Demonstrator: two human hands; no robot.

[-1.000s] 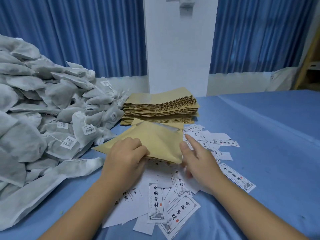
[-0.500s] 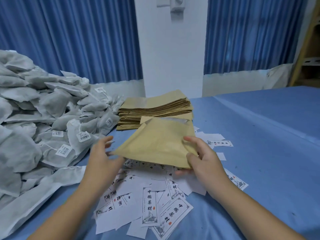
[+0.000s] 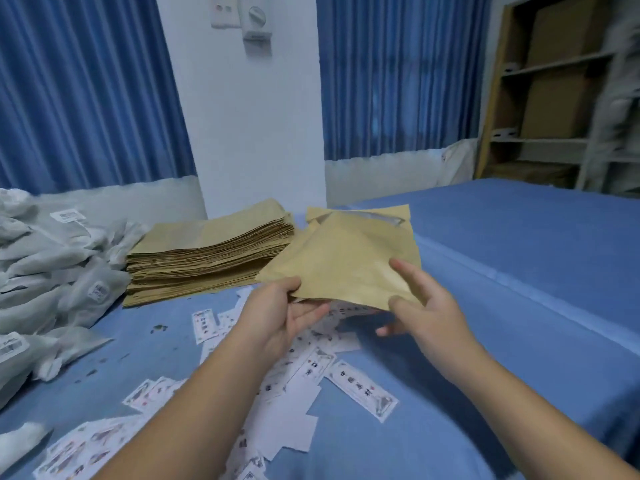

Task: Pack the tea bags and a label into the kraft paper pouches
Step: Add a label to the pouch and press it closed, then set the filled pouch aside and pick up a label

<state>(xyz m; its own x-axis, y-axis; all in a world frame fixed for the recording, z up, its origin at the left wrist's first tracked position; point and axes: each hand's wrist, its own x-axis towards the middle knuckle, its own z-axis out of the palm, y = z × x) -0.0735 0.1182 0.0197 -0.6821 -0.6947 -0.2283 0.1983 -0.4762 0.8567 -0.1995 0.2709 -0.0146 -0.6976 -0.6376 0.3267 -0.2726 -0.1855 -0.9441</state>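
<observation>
A filled kraft paper pouch (image 3: pixel 346 258) is lifted above the blue table, its open mouth pointing away from me. My left hand (image 3: pixel 280 317) grips its near left corner, thumb on top and fingers under. My right hand (image 3: pixel 422 306) holds the near right edge, thumb and forefinger on top, other fingers beneath. A stack of flat empty pouches (image 3: pixel 207 254) lies just left of it. White printed labels (image 3: pixel 311 368) are scattered on the table under my arms. Grey tea bags (image 3: pixel 52 278) are heaped at the left.
The blue-covered table (image 3: pixel 519 289) stretches to the right with a raised fold running diagonally. A white pillar and blue curtains stand behind. Wooden shelves with cardboard boxes (image 3: pixel 554 98) are at the far right.
The pouch has been lifted and carried to the right, away from the tea bag heap. My left hand came back onto its corner, and my view swung rightward.
</observation>
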